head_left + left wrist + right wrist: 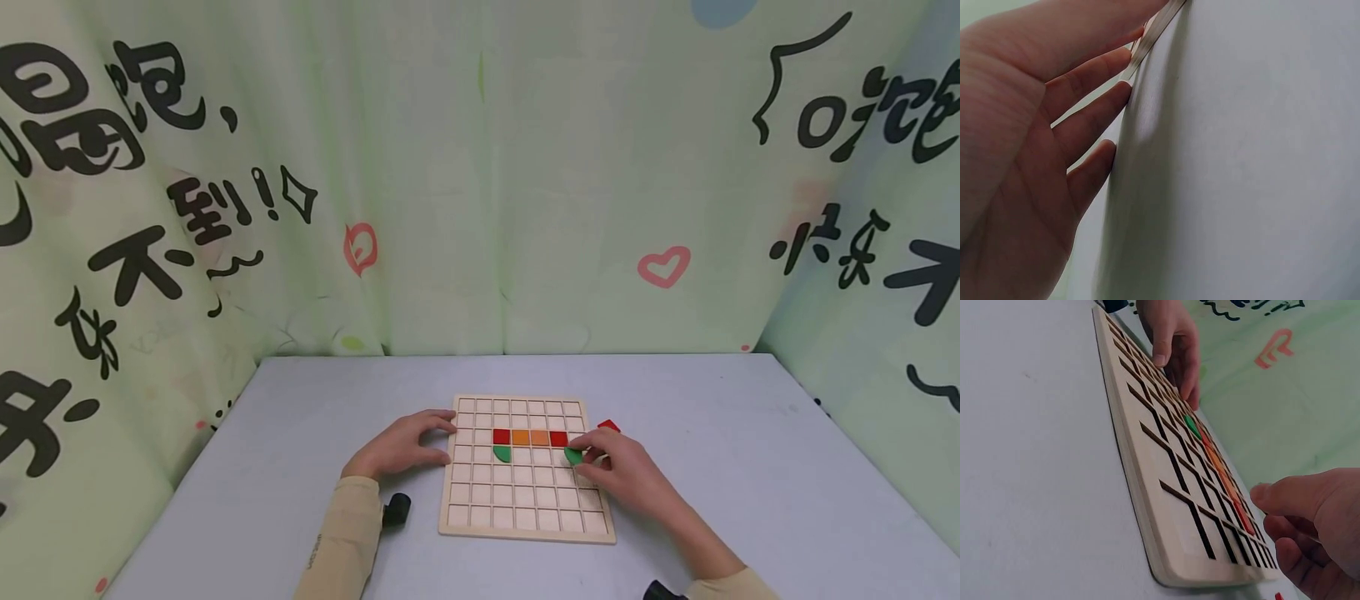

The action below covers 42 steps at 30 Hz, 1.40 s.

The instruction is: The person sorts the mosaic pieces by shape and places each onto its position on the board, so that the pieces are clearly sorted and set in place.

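A wooden grid board [527, 537] lies on the table. One of its rows holds red squares [501, 437] at both ends, with orange squares [529, 437] between them. Under the left red square sits a green quarter-round tile [502, 453]. My left hand [400, 444] rests against the board's left edge, fingers extended and spread. My right hand [628, 472] pinches another green tile [572, 456] over the board's right side, below the right red square. In the right wrist view, the fingers of my right hand [1316, 528] hide that tile.
A loose red piece [609, 426] lies just right of the board, partly behind my right hand. White tabletop [330, 392] surrounds the board. A printed green curtain [525, 183] hangs behind the table and along both sides.
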Tool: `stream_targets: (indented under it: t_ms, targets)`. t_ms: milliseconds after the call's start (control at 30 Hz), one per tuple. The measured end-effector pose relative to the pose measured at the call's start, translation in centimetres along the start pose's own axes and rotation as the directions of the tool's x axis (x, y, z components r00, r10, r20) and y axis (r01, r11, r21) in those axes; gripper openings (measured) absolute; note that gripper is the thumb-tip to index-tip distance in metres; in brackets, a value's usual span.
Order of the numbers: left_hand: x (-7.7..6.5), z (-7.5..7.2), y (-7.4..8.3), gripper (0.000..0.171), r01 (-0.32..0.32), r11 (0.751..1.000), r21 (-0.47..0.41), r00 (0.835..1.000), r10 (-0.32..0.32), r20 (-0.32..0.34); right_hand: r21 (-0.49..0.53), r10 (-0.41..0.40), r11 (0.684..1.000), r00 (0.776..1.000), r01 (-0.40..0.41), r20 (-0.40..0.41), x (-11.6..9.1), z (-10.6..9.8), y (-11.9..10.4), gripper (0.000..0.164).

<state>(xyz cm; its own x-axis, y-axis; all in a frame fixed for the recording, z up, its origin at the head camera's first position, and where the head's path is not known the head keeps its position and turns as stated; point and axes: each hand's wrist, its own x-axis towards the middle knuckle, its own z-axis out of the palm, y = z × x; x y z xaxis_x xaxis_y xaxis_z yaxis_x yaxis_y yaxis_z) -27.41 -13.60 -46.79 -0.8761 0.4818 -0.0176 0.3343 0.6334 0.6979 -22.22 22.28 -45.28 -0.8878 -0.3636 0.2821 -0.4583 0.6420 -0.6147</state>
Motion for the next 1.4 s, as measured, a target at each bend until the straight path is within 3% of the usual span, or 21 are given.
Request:
stream_targets:
  t_ms: [233,500,933,1400]
  targets:
    - [0.0,0.0,0.0,0.041,-0.004,1.000,0.001,1.000,0.004,0.001,0.015,-0.012,1.000,0.996,0.010,0.093,1.5,1.4,-1.9,0.020]
    - [-0.1,-0.1,0.1,0.041,-0.006,1.000,-0.005,1.000,0.007,0.003,-0.016,-0.008,1.000,0.992,0.011,0.127,2.9,3.0,-3.4,0.018]
    - [0.0,0.0,0.1,0.041,0.000,1.000,-0.002,1.000,0.000,0.003,-0.064,-0.021,0.998,0.993,0.029,0.120,4.0,4.8,-3.6,0.017]
    - [0.1,0.0,-0.1,0.043,0.003,1.000,0.007,1.000,-0.003,0.010,-0.090,0.027,0.996,0.993,-0.016,0.115,4.1,4.9,-3.7,0.019]
